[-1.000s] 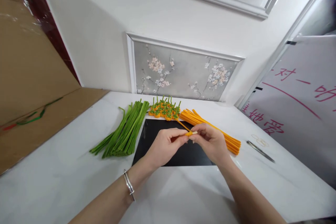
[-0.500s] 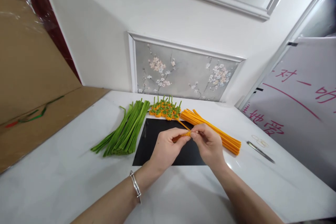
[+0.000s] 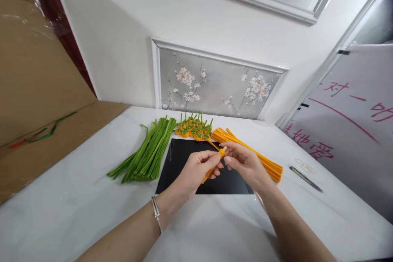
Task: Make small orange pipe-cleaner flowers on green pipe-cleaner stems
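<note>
Above a black mat (image 3: 181, 163), my left hand (image 3: 199, 168) is closed around an orange fuzzy piece (image 3: 208, 174), wound about a pale stick tip (image 3: 225, 148) that pokes out at the top. My right hand (image 3: 242, 163) is beside that tip, thumb and index finger apart, close to the orange windings. A thin orange strand (image 3: 213, 145) runs from near the fingers toward the back. Behind the mat sits a cluster of small orange pieces with green stems (image 3: 195, 127).
A bundle of green stems (image 3: 150, 151) lies left of the mat, and a bundle of orange stems (image 3: 267, 161) lies right. Farther right are tweezers (image 3: 306, 179) and thin pale rings (image 3: 304, 166). Cardboard (image 3: 61, 131) stands at the left; a framed panel (image 3: 215, 82) is on the wall behind.
The orange piece has tilted more upright, and its pale tip now shows. My right fingers have parted from it, while my left hand still grips it.
</note>
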A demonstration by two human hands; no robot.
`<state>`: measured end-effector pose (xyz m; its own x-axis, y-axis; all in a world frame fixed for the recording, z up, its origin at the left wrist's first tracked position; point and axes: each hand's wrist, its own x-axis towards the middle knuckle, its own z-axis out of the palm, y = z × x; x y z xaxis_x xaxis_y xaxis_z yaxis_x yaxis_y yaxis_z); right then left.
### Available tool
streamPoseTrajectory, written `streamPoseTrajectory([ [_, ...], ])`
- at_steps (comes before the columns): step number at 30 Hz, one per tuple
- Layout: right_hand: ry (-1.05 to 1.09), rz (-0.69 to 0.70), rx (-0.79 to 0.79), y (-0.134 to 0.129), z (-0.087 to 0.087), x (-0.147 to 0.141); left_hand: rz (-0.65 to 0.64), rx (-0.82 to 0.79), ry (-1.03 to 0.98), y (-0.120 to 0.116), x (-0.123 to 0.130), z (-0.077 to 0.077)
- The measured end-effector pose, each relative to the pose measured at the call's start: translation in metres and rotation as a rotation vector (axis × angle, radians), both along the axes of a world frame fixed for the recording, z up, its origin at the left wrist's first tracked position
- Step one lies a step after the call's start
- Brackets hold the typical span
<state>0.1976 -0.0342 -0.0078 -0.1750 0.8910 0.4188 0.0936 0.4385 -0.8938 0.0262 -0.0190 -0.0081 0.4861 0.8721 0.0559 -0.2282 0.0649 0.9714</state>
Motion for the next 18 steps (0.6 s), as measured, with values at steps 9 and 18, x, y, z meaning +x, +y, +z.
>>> streamPoseTrajectory([
  [9,0.153,-0.009,-0.063,0.0011,-0.0026,0.0057,-0.174,-0.109,-0.141,0.0010,-0.0053,0.0070],
  [18,0.158,0.050,-0.018,-0.0027,0.0034,-0.0022,-0.193,-0.049,-0.046,-0.0042,-0.0006,0.0096],
])
